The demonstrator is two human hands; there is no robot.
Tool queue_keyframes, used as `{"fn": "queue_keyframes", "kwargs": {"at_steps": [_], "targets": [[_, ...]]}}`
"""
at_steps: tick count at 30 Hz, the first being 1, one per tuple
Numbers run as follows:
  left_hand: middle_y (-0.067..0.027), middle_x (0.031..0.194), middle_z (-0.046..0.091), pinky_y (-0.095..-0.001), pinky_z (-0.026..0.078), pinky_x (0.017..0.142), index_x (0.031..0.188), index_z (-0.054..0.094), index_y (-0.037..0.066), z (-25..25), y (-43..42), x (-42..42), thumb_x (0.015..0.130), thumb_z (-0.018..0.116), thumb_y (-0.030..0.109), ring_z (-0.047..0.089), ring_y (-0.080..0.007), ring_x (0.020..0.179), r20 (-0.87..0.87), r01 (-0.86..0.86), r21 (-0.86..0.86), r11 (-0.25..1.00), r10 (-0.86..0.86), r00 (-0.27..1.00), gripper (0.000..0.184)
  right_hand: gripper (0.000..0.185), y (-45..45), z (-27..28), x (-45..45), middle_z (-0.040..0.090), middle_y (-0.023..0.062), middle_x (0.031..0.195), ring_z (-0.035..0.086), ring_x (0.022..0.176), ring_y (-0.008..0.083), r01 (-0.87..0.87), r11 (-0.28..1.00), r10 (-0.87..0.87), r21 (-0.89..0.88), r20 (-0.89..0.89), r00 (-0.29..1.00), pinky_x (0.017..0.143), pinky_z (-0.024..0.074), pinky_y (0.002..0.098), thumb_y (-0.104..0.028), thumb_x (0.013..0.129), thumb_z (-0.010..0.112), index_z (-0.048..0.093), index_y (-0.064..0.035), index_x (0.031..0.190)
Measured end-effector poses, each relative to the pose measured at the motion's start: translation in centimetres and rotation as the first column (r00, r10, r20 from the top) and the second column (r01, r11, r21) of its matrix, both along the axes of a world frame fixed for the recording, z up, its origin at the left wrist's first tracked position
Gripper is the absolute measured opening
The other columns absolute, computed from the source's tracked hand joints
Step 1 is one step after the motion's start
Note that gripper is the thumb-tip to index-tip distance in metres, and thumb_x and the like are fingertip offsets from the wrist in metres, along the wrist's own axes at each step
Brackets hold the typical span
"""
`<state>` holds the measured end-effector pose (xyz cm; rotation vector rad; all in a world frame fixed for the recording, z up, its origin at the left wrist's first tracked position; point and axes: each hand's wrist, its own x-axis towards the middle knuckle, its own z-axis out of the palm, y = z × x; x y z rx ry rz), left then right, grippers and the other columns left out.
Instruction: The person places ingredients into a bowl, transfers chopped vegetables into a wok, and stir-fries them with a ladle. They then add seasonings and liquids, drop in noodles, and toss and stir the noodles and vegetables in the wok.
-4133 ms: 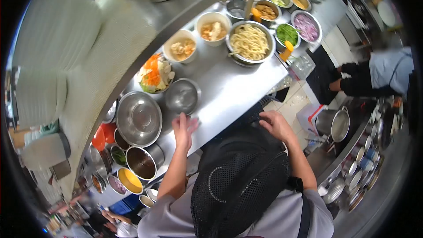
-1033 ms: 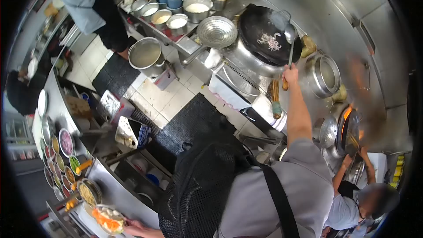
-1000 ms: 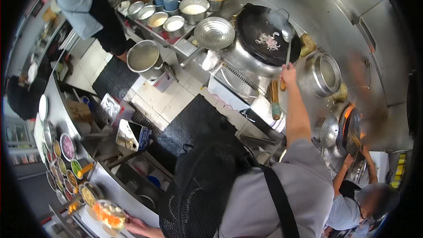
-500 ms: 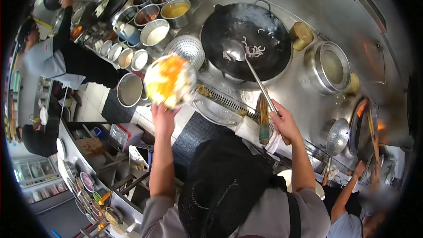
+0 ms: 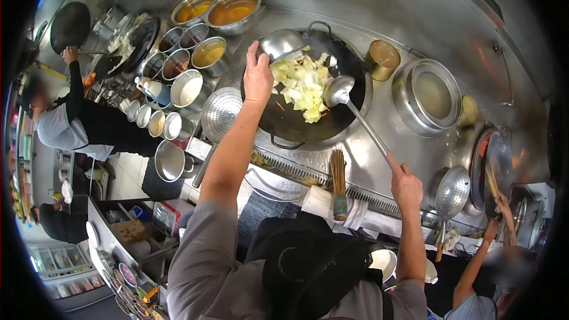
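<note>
My left hand (image 5: 258, 77) grips a metal bowl (image 5: 282, 44) by its rim, tipped over the left side of the black wok (image 5: 281, 123). Pale green chopped cabbage (image 5: 307, 86) lies heaped in the wok, with a few orange shreds, partly blurred. In my right hand (image 5: 407, 189), closed around the handle, is a long steel ladle (image 5: 339, 90); its scoop rests at the right side of the cabbage. The inside of the bowl is mostly hidden from me.
A perforated strainer (image 5: 222, 114) and several sauce containers stand left of the wok. To the right are a tin can (image 5: 383, 59) and nested metal pots (image 5: 435, 92). A bamboo brush (image 5: 338, 184) sits at the stove's front edge. Co-workers stand at far left and lower right.
My left hand has swung the bowl up from the left and over the wok, tipping the cabbage in. My right hand has moved slightly right and down with the ladle.
</note>
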<state>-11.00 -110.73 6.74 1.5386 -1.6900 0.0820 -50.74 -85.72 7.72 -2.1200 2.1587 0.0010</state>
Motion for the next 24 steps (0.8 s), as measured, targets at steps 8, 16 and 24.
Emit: {"fn": "queue_keyframes", "kwargs": {"at_steps": [8, 16, 24], "targets": [[-0.0209, 0.138, 0.052, -0.0487, 0.052, 0.092, 0.097, 0.056, 0.004, -3.2, 0.1, -0.5, 0.081, 0.058, -0.004, 0.056, -0.0443, 0.119, 0.005, 0.069, -0.006, 0.998, -0.069, 0.998, 0.019, 0.061, -1.6, 1.2, 2.4, 0.065, 0.0143, 0.096, 0.067, 0.081, 0.0379, 0.015, 0.994, 0.001, -0.107, 0.146, 0.989, 0.074, 0.0553, 0.0473, -0.006, 0.087, 0.065, 0.055, -0.0286, 0.143], [-0.0274, 0.124, 0.059, -0.0454, 0.046, 0.099, 0.131, 0.052, -0.007, -10.4, 13.3, 12.3, 0.089, 0.059, 0.008, 0.058, -0.0406, 0.113, -0.485, -0.605, 0.110, 0.788, 0.574, 0.660, 0.045, 0.054, -9.8, -5.4, 7.5, 0.055, 0.0226, 0.144, 0.055, 0.131, 0.0318, -0.076, 0.991, 0.125, -0.109, 0.584, 0.802, 0.108, 0.0431, 0.0387, -0.001, 0.095, 0.061, 0.045, 0.0028, 0.147], [-0.0198, 0.116, 0.058, -0.0362, 0.057, 0.068, 0.142, 0.032, -0.001, -7.8, 56.4, 22.1, 0.083, 0.064, 0.005, 0.065, -0.0238, 0.085, -0.798, -0.760, 0.494, 0.423, 0.568, -0.203, 0.068, 0.058, -12.2, -8.8, 10.1, 0.059, 0.0260, 0.131, 0.062, 0.074, 0.0241, -0.402, 0.910, 0.324, 0.098, 0.435, 0.840, 0.064, 0.0507, 0.0353, -0.009, 0.097, 0.055, 0.038, -0.0058, 0.153]]}}
